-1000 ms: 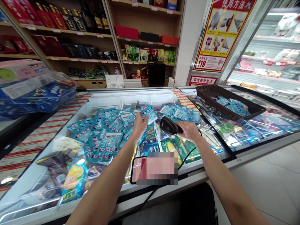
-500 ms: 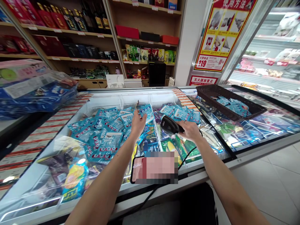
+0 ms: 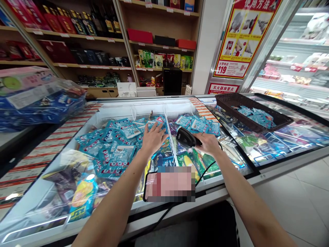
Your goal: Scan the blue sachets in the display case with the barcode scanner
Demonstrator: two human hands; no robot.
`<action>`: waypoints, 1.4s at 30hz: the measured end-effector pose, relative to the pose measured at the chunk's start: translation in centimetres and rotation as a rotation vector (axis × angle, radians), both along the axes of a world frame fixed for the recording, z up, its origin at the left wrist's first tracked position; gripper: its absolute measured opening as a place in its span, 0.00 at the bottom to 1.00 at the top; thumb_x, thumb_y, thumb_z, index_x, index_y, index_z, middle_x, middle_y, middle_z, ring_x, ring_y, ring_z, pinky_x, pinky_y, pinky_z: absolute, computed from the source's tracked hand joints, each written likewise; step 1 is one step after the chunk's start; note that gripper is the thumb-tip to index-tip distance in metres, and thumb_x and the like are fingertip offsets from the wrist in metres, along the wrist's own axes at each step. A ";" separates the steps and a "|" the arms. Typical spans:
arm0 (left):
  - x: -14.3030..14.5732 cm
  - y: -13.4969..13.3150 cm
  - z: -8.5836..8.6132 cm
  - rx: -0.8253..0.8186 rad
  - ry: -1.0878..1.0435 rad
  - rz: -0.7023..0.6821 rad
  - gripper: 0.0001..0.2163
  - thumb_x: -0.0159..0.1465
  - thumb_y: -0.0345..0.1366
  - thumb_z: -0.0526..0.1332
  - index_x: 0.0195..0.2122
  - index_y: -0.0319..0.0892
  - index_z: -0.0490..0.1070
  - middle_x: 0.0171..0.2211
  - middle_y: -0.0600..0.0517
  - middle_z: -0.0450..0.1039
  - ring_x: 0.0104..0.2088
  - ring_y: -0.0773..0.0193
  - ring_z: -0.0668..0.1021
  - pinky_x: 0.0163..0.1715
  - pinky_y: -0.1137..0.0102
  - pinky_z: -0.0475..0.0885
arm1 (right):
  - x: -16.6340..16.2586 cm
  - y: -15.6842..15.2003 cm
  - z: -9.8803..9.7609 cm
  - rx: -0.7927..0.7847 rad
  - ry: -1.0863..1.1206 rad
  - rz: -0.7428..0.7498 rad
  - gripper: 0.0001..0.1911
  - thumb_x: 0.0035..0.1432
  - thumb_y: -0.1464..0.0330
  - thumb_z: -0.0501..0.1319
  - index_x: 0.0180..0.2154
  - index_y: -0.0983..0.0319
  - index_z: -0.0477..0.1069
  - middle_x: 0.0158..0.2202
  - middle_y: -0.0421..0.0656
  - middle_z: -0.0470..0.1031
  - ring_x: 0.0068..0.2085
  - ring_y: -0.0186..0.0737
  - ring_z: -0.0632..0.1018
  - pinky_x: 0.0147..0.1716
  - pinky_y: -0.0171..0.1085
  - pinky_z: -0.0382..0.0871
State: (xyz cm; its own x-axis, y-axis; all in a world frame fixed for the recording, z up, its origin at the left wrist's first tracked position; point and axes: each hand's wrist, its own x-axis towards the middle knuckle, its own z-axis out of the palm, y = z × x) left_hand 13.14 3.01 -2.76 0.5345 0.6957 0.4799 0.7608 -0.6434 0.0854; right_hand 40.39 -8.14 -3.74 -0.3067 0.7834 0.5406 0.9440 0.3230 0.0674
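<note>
My left hand (image 3: pixel 153 138) is open, palm down and fingers spread, over the right edge of a pile of small blue packets (image 3: pixel 113 144). Whether it touches the packets under it I cannot tell. In my right hand (image 3: pixel 208 142) is a black barcode scanner (image 3: pixel 187 138), its head pointing left and its cord running down toward me. Another group of blue packets (image 3: pixel 197 124) lies just beyond the scanner. A phone (image 3: pixel 151 187), its screen mostly blurred out, lies near the front edge between my forearms.
Under the packets stands a glass-topped chest freezer (image 3: pixel 144 105) holding bagged goods. A dark woven basket (image 3: pixel 280 120) with more blue packets sits at the right. Wrapped boxes (image 3: pixel 33 99) are stacked at the left. Store shelves (image 3: pixel 89 37) rise behind.
My left hand has let go of the blue packet it held and spread its fingers, palm down. My right hand and the scanner have stayed in place.
</note>
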 end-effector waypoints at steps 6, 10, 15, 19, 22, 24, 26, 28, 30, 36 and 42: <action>-0.2 1.2 -1.3 -0.097 0.071 0.028 0.22 0.66 0.48 0.45 0.58 0.53 0.62 0.60 0.51 0.62 0.63 0.52 0.58 0.61 0.44 0.39 | 0.0 -0.1 0.1 -0.011 -0.004 0.000 0.21 0.52 0.65 0.60 0.49 0.59 0.68 0.36 0.41 0.77 0.36 0.39 0.76 0.33 0.34 0.64; -1.2 1.7 -1.3 -0.074 0.066 0.058 0.21 0.66 0.46 0.44 0.58 0.51 0.63 0.59 0.50 0.63 0.62 0.52 0.59 0.61 0.46 0.40 | 0.1 -0.2 0.1 -0.023 0.003 -0.002 0.22 0.52 0.65 0.61 0.50 0.59 0.67 0.36 0.41 0.77 0.37 0.39 0.76 0.34 0.35 0.65; -2.0 2.1 -1.2 -0.067 0.093 0.088 0.21 0.66 0.45 0.43 0.58 0.52 0.62 0.59 0.51 0.63 0.62 0.53 0.59 0.61 0.46 0.40 | 0.1 -0.1 0.0 -0.019 0.017 0.007 0.22 0.53 0.64 0.61 0.50 0.59 0.67 0.38 0.42 0.77 0.38 0.40 0.77 0.34 0.35 0.65; -3.2 2.5 -1.1 -0.082 0.104 0.082 0.21 0.66 0.45 0.44 0.58 0.51 0.63 0.59 0.50 0.63 0.63 0.54 0.59 0.62 0.47 0.39 | 0.4 -0.1 -0.1 -0.010 0.029 0.005 0.21 0.53 0.65 0.61 0.49 0.59 0.68 0.37 0.42 0.77 0.37 0.41 0.76 0.34 0.35 0.65; -4.8 3.0 -1.0 -0.074 0.106 0.093 0.21 0.66 0.45 0.44 0.58 0.50 0.63 0.59 0.50 0.63 0.63 0.54 0.58 0.62 0.47 0.38 | 0.8 -0.1 -0.2 0.014 0.050 -0.007 0.20 0.52 0.66 0.60 0.49 0.59 0.68 0.37 0.42 0.77 0.37 0.41 0.76 0.35 0.35 0.65; -5.7 3.1 -1.0 -0.067 0.122 0.098 0.22 0.66 0.45 0.43 0.58 0.49 0.62 0.60 0.50 0.62 0.63 0.55 0.58 0.62 0.47 0.37 | 1.1 -0.1 -0.2 0.039 0.058 -0.030 0.20 0.52 0.66 0.60 0.49 0.59 0.68 0.37 0.42 0.77 0.36 0.41 0.76 0.34 0.35 0.65; -6.2 3.3 -0.9 -0.075 0.143 0.104 0.22 0.66 0.44 0.43 0.58 0.49 0.61 0.60 0.50 0.62 0.63 0.55 0.58 0.62 0.48 0.37 | 1.3 -0.1 -0.2 0.061 0.063 -0.056 0.20 0.53 0.65 0.59 0.49 0.60 0.68 0.36 0.43 0.77 0.35 0.42 0.76 0.34 0.36 0.65; -6.4 3.4 -0.7 -0.105 0.163 0.111 0.22 0.66 0.45 0.43 0.59 0.49 0.61 0.61 0.51 0.61 0.63 0.56 0.57 0.62 0.48 0.37 | 1.5 -0.2 -0.1 0.079 0.081 -0.071 0.20 0.53 0.64 0.59 0.49 0.60 0.68 0.36 0.43 0.77 0.36 0.43 0.77 0.34 0.36 0.66; -6.2 3.6 -0.4 -0.153 0.188 0.110 0.22 0.66 0.46 0.44 0.58 0.49 0.61 0.61 0.50 0.60 0.64 0.55 0.57 0.62 0.46 0.38 | 1.7 -0.3 -0.1 0.096 0.112 -0.077 0.20 0.53 0.64 0.59 0.48 0.60 0.69 0.37 0.44 0.77 0.37 0.43 0.77 0.34 0.36 0.66; -4.9 4.2 1.4 -0.254 0.346 0.043 0.20 0.64 0.39 0.48 0.56 0.45 0.64 0.61 0.48 0.60 0.65 0.54 0.55 0.62 0.47 0.42 | 2.3 -0.7 0.9 0.106 0.214 -0.246 0.21 0.51 0.61 0.60 0.47 0.60 0.70 0.33 0.44 0.77 0.34 0.43 0.77 0.32 0.36 0.65; -1.1 3.0 2.4 -0.211 0.303 0.036 0.25 0.62 0.27 0.45 0.60 0.43 0.57 0.62 0.46 0.58 0.62 0.57 0.60 0.62 0.54 0.50 | 3.3 -1.0 2.8 0.068 0.291 -0.402 0.19 0.50 0.56 0.59 0.42 0.60 0.72 0.33 0.45 0.76 0.35 0.45 0.76 0.31 0.36 0.63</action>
State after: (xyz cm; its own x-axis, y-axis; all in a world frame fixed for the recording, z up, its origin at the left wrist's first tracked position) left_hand 12.00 6.00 -0.39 0.6034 0.7837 0.1475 0.7940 -0.6077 -0.0191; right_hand 43.69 -9.15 -0.89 0.1831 0.7690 0.6125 0.9757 -0.0661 -0.2087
